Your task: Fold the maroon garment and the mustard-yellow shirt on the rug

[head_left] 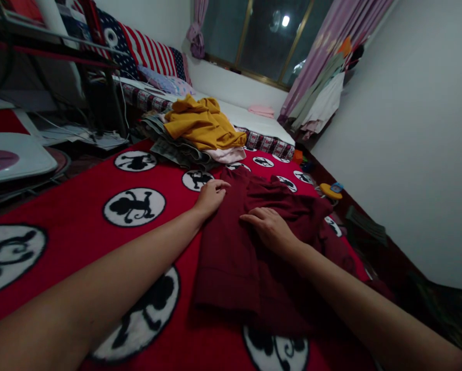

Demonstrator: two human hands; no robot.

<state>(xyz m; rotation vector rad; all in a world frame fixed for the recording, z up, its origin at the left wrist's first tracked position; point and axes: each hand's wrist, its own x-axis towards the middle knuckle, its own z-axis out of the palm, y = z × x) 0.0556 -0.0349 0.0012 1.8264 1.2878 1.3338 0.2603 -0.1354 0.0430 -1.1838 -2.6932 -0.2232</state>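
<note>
A maroon garment point(231, 252), which looks like a sweatshirt, is spread on a red blanket point(177, 226) printed with black monkey figures in white ovals. Its left side is folded over in a fairly smooth strip, while the right side is rumpled. At the strip's upper left edge rests my left hand point(212, 197), fingers loosely bent and apart, touching the cloth. My right hand point(268, 226) lies palm down on the middle of the garment with its fingers stretched out. Neither hand visibly grips the fabric.
A pile of clothes with a mustard-yellow garment point(203, 123) on top sits at the blanket's far end. Beyond it is a white bench-like surface point(250, 116). Left are a desk point(61, 51) and a white folding chair point(18, 159). A yellow stool point(330, 191) stands by the right wall.
</note>
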